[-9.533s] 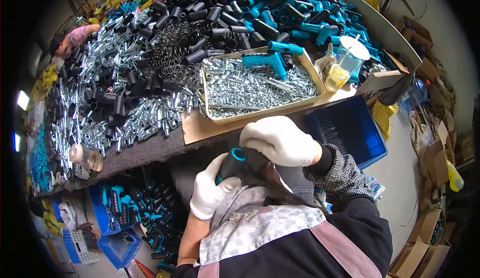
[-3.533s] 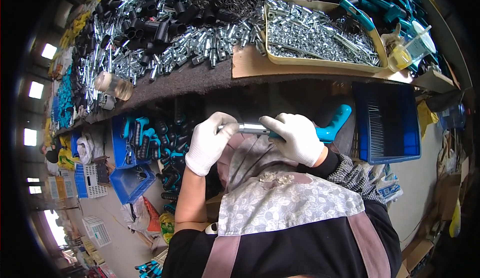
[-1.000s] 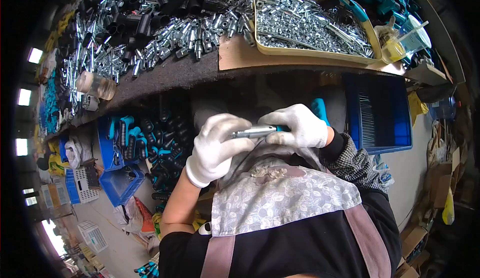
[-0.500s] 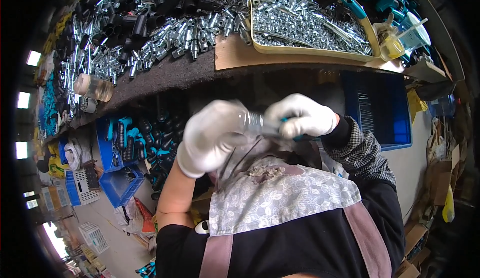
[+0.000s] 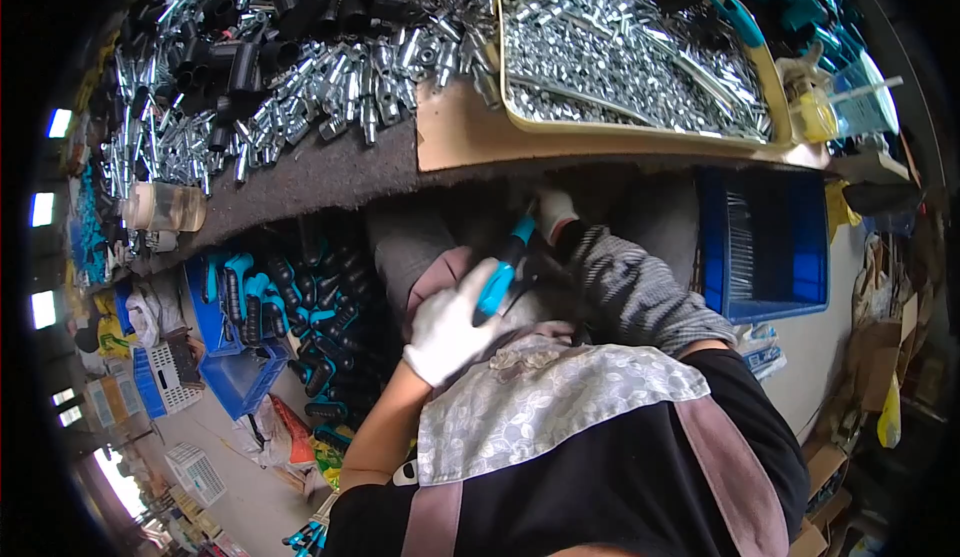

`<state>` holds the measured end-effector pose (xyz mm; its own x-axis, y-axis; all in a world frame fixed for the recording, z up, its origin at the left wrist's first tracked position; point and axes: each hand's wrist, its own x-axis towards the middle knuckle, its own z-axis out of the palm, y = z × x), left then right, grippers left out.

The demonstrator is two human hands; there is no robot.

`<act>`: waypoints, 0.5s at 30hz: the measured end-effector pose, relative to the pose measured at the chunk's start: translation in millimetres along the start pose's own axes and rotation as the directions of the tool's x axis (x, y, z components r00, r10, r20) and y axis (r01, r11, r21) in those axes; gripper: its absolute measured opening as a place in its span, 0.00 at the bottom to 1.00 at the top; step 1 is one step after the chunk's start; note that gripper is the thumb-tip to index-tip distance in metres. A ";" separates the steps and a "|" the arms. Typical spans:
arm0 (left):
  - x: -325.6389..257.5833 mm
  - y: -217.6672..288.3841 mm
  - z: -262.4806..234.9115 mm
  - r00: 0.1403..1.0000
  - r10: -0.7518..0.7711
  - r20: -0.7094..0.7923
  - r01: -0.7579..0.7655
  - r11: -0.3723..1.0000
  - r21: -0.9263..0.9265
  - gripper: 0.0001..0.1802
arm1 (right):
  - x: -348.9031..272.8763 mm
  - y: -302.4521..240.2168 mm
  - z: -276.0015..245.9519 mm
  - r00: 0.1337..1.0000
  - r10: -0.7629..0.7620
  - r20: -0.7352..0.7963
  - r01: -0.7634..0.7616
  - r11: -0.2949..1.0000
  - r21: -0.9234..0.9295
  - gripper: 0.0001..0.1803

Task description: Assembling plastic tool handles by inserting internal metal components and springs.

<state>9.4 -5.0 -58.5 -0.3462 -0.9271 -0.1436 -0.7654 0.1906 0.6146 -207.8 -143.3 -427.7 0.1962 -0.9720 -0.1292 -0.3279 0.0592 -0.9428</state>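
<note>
My left hand [image 5: 448, 332], in a white glove, is closed around the near end of a long teal-and-black hand tool [image 5: 496, 289]. The tool slants away from me over my lap, its far end running into the shade under the bench edge. Beside that far end is my right hand [image 5: 556, 211], also gloved in white. Its fingers are mostly lost in the dark, so whether they grip the tool does not show. A patterned grey apron [image 5: 560, 407] covers my front below the hands.
Heaped metal sockets [image 5: 350, 82] cover the bench beside a cream tray [image 5: 640, 139] of small metal parts. A clear jar [image 5: 165, 207] stands at the bench's left edge. Teal-and-black handles [image 5: 320, 297] pile below left; a blue crate [image 5: 765, 309] sits at right.
Both hands were raised together in front of my chest around a clear, shiny cylindrical piece. Now the left is lower and the right reaches farther forward under the bench edge, with the teal tool between them.
</note>
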 end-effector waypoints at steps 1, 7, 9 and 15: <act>-13.1 -17.5 12.6 0.998 -0.048 -0.042 0.048 0.999 0.001 0.34 | 1.6 -18.9 36.4 0.953 -0.192 0.236 0.300 0.721 -0.625 0.12; 9.2 -35.8 39.3 0.976 -0.108 0.189 0.134 0.982 -0.132 0.36 | 0.3 69.3 66.8 0.930 0.102 0.354 0.123 0.819 -0.560 0.19; -1.1 -44.3 41.1 0.969 -0.177 0.171 0.196 0.976 -0.098 0.36 | -18.6 25.0 80.9 0.853 0.307 0.422 -0.023 0.830 -0.558 0.20; 24.5 -38.3 45.2 0.982 -0.148 0.121 0.163 0.978 -0.127 0.30 | -28.0 25.2 49.9 0.789 0.532 0.307 -0.355 0.803 -0.478 0.23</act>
<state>5.8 -20.5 -120.6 -0.2923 -0.8991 -0.3259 -0.7367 -0.0056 0.6762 -175.4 -103.2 -463.2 0.2641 -0.6660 -0.6976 -0.7747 0.2844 -0.5648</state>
